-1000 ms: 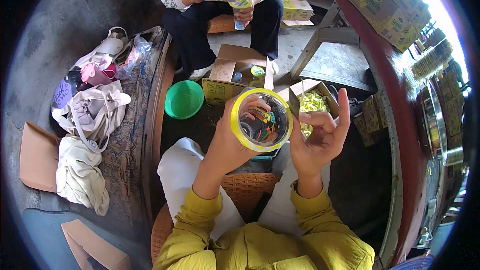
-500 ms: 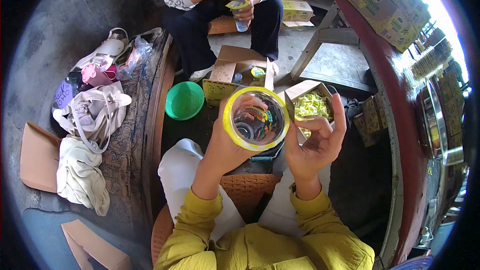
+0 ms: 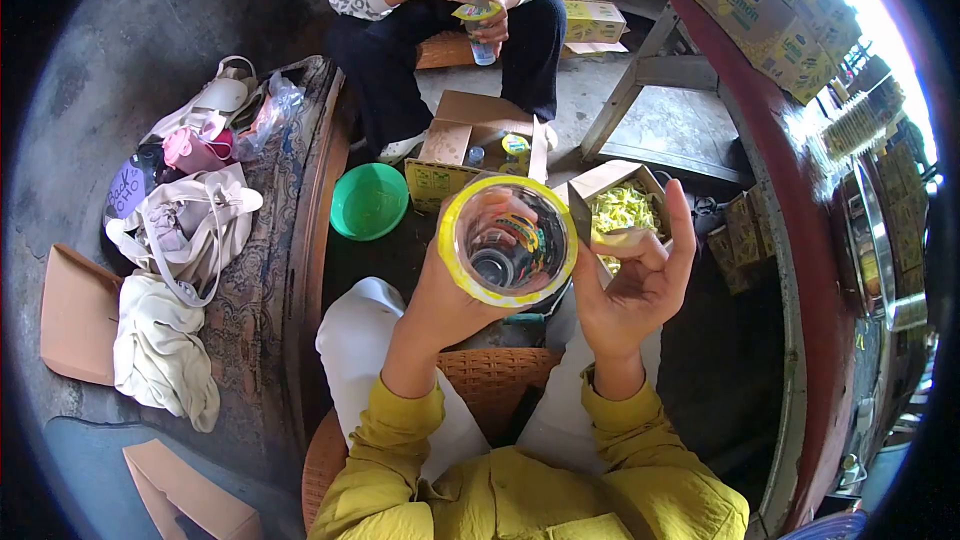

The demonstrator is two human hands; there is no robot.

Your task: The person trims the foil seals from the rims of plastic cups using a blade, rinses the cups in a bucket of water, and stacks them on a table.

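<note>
A clear plastic cup [image 3: 510,240] with a yellow rim is tilted so its round top faces me. My left hand [image 3: 440,285] is wrapped round the cup's left side and underside. At the cup's right edge, my right hand [image 3: 630,285] pinches a thin dark blade [image 3: 580,215] between thumb and fingers, with one finger raised. The blade stands against or very near the yellow rim. Printed lettering and several fingers show through the cup.
A person [image 3: 440,0] opposite holds another yellow-topped cup [image 3: 478,15]. Between us are an open carton [image 3: 440,180] with cups, a green basin [image 3: 368,202] and a box of yellow strips [image 3: 625,210]. Bags [image 3: 190,220] lie left; a wooden stool [image 3: 675,70] stands right.
The cup in my left hand has shifted slightly left and turned a little. My right hand has moved slightly left with the blade. The other person's cup has tilted slightly.
</note>
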